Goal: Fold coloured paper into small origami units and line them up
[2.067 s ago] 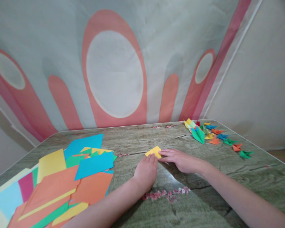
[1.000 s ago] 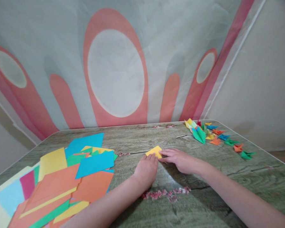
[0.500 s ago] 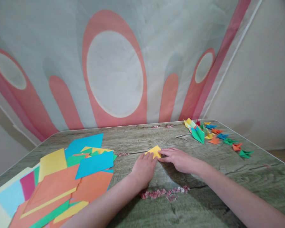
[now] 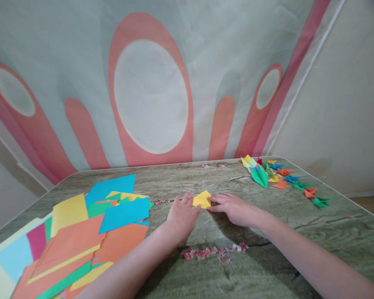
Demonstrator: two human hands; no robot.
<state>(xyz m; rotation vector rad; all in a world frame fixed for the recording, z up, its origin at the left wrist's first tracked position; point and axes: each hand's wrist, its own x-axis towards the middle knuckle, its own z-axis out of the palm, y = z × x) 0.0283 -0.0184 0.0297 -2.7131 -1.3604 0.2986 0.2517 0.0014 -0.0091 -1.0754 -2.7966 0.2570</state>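
Observation:
A small folded sheet of yellow origami paper (image 4: pixel 202 199) lies flat near the middle of the wood-patterned table. My left hand (image 4: pixel 182 216) is at its left side with fingers spread; the thumb touches or nearly touches the lower edge. At the right corner, my right hand (image 4: pixel 232 209) grips the paper between thumb and fingers, resting low over the table. Exactly how the far fingertips of that hand meet the paper is hard to see.
Coloured paper sheets, among them a blue one (image 4: pixel 124 215) and an orange one (image 4: pixel 71 241), are heaped on the left. Several small folded paper figures (image 4: pixel 292 179) and a green paper plane (image 4: pixel 259 176) sit at the back right. A printed curtain (image 4: pixel 202 62) hangs behind the table.
My left hand has shifted left off the yellow paper, and its fingers have spread, uncovering more of the sheet. My right hand stays at the right corner.

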